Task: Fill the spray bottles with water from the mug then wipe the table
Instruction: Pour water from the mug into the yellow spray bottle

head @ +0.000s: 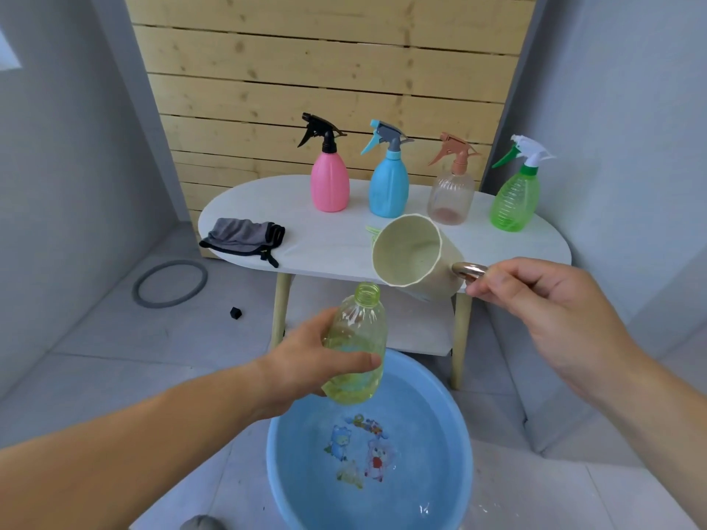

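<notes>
My left hand (306, 361) grips an uncapped yellow-green clear bottle (357, 338), upright over the blue basin (455, 426), with water in its lower part. My right hand (535, 296) holds the cream mug (413, 258) by its metallic handle. The mug is tipped on its side, its mouth just above and right of the bottle's neck. On the white oval table (325, 242) stand a pink bottle (329, 181), a blue bottle (388, 185), a clear peach bottle (451, 197) and a green bottle (514, 200), all with spray heads on. A grey cloth (245, 235) lies at the table's left end.
The basin holds water and stands on the tiled floor in front of the table. A grey ring (170, 283) and a small black piece (235, 312) lie on the floor to the left. A wooden slat panel (325, 70) stands behind the table.
</notes>
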The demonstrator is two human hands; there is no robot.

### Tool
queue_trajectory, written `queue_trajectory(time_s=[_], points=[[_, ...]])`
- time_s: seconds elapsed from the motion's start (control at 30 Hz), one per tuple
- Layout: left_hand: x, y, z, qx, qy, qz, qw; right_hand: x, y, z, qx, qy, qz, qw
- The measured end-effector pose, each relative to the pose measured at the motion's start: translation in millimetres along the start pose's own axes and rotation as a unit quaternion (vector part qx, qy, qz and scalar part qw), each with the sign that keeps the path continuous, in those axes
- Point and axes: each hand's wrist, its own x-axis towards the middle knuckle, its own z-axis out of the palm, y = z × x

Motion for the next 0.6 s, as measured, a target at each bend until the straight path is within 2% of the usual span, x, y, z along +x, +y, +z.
queue_trajectory(time_s=[0.6], points=[[2.4, -5.2, -1.9, 0.001, 0.001, -0.002, 1.000, -2.1, -4.8, 7.8, -0.039, -0.009, -0.036, 0.999]])
